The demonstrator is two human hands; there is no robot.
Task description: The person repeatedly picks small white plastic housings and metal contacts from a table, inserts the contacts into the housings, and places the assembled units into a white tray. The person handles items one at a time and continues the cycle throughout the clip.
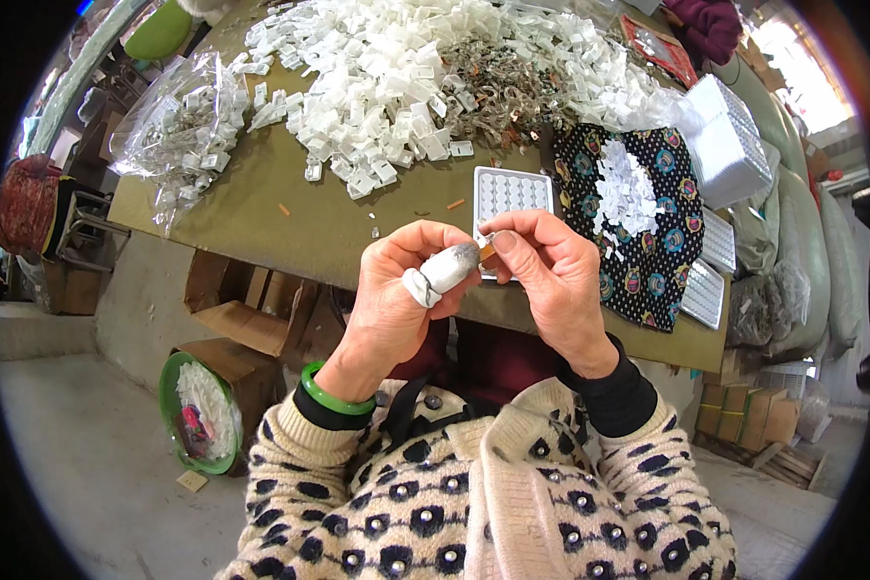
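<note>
Two hands meet just above the near edge of the desk. The left hand is curled, its forefinger wrapped in a white finger cover that points toward the right hand. The right hand's thumb and forefinger are pinched together on a small orange-brown piece, which touches the tip of the covered finger. Right behind the hands lies a white tray of small square pockets. A big heap of white plastic clips spreads across the far side of the desk, with a clear bag of them to the left. To the right lies a black patterned cloth with a small pile of white bits on it. A green bangle sits on the left wrist.
</note>
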